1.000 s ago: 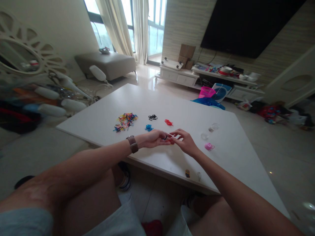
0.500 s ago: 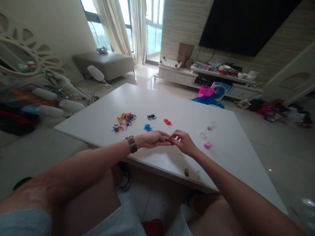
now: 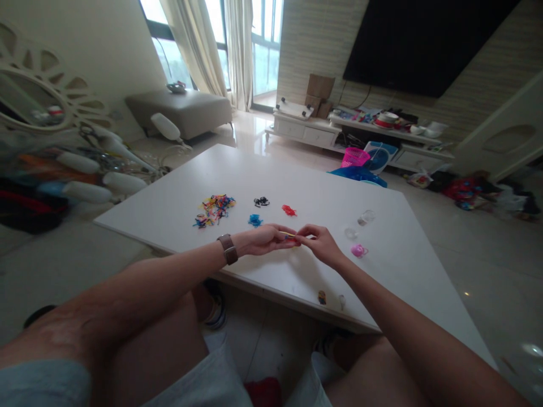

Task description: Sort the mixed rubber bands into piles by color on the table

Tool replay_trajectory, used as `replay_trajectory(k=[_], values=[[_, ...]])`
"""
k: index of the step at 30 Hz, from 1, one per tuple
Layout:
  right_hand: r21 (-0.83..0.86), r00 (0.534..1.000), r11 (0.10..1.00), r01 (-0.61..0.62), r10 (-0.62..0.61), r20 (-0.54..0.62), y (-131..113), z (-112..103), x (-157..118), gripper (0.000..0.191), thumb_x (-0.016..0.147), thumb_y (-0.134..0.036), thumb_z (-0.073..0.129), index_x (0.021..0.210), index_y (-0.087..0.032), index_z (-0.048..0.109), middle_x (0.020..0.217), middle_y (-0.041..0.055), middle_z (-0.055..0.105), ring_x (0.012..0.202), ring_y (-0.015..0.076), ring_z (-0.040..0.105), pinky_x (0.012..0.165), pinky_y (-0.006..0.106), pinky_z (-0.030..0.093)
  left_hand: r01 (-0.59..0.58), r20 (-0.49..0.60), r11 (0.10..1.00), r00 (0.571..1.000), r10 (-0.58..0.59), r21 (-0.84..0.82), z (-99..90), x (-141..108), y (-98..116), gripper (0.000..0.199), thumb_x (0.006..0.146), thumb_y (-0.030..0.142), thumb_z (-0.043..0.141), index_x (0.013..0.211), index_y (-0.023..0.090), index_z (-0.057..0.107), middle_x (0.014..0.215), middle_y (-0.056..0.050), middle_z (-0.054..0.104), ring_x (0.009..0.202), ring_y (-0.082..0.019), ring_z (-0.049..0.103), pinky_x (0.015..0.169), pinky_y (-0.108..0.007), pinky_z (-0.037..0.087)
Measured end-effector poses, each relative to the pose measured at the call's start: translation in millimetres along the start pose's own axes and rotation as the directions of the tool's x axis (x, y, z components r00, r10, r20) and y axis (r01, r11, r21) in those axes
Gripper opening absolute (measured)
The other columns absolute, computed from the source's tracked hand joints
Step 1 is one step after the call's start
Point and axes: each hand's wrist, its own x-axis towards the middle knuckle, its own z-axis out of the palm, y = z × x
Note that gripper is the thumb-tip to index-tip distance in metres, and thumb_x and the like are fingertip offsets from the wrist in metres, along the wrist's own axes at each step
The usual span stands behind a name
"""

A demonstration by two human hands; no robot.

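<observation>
My left hand (image 3: 266, 238), with a brown-strapped watch (image 3: 229, 249) on the wrist, is turned palm up over the near part of the white table (image 3: 263, 169). Small coloured rubber bands (image 3: 291, 237), yellow, red and dark, rest in its curled fingers. The fingertips of my right hand (image 3: 319, 242) meet them from the right in a pinch on the bands. Just beyond my hands lie a blue pile of bands (image 3: 255, 220), a black pile (image 3: 262, 201) and a red pile (image 3: 289, 210). Farther left is a mixed-colour pile (image 3: 215, 209).
Right of my hands are a pink trinket (image 3: 358, 250), a clear ring-shaped piece (image 3: 350, 233) and a clear jar (image 3: 366, 217). A yellow figure (image 3: 322, 297) and a small clear piece (image 3: 341, 302) lie by the near edge. A pink basket (image 3: 355, 157) stands beyond the table.
My right fingertips have shifted slightly and closed into a flatter pinch. More yellow and red of the bands shows between my hands. The piles stay put.
</observation>
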Motion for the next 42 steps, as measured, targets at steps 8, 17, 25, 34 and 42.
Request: replay_trajectory(k=[8, 17, 25, 34, 42], values=[[-0.179, 0.984, 0.968, 0.178, -0.169, 0.065, 0, -3, -2, 0.010, 0.081, -0.029, 0.069, 0.082, -0.020, 0.075, 0.084, 0.0044, 0.068, 0.076, 0.0156, 0.062, 0.065, 0.027, 0.050, 0.029, 0.028, 0.999, 0.999, -0.030, 0.037, -6.5, 0, 1, 0.043, 0.075, -0.005, 0.064, 0.116, 0.006, 0.062, 0.108, -0.022, 0.069, 0.103, -0.024, 0.069, 0.101, -0.035, 0.051], [-0.271, 0.949, 0.922, 0.276, -0.216, 0.229, -5, 4, -8, 0.010, 0.086, -0.011, 0.055, 0.083, -0.019, 0.060, 0.091, 0.0046, 0.058, 0.084, 0.0165, 0.055, 0.076, 0.031, 0.046, 0.025, 0.106, 0.995, 0.994, -0.036, 0.101, -4.0, -9, 4, 0.041, 0.075, -0.002, 0.068, 0.113, 0.011, 0.062, 0.110, -0.017, 0.069, 0.104, -0.021, 0.068, 0.105, -0.038, 0.047], [-0.188, 0.992, 0.974, 0.125, -0.127, 0.003, -5, -3, -4, 0.007, 0.088, -0.019, 0.050, 0.083, -0.019, 0.054, 0.084, 0.0022, 0.058, 0.077, 0.0164, 0.053, 0.070, 0.030, 0.042, -0.040, 0.155, 0.989, 0.988, 0.018, 0.139, -0.1, -9, 10, 0.040, 0.078, 0.002, 0.070, 0.114, 0.013, 0.058, 0.116, -0.019, 0.068, 0.110, -0.022, 0.066, 0.109, -0.042, 0.039], [-0.075, 0.999, 0.997, -0.001, -0.003, -0.051, -13, 15, -11, 0.009, 0.088, -0.026, 0.052, 0.081, -0.020, 0.053, 0.076, 0.0001, 0.059, 0.069, 0.0155, 0.055, 0.063, 0.028, 0.043, -0.098, 0.155, 0.977, 0.986, 0.069, 0.189, 4.7, -2, -4, 0.049, 0.077, 0.009, 0.074, 0.120, 0.020, 0.054, 0.107, -0.009, 0.068, 0.101, -0.015, 0.066, 0.107, -0.038, 0.039], [-0.222, 0.992, 0.971, 0.089, -0.106, -0.065, -17, 28, -13, 0.008, 0.089, -0.022, 0.048, 0.081, -0.022, 0.050, 0.077, 0.0021, 0.060, 0.068, 0.0172, 0.053, 0.063, 0.028, 0.039, -0.152, 0.150, 0.970, 0.981, 0.125, 0.189, 7.5, 1, -14, 0.042, 0.074, 0.006, 0.072, 0.110, 0.020, 0.055, 0.087, -0.001, 0.063, 0.089, -0.012, 0.064, 0.101, -0.035, 0.043]])
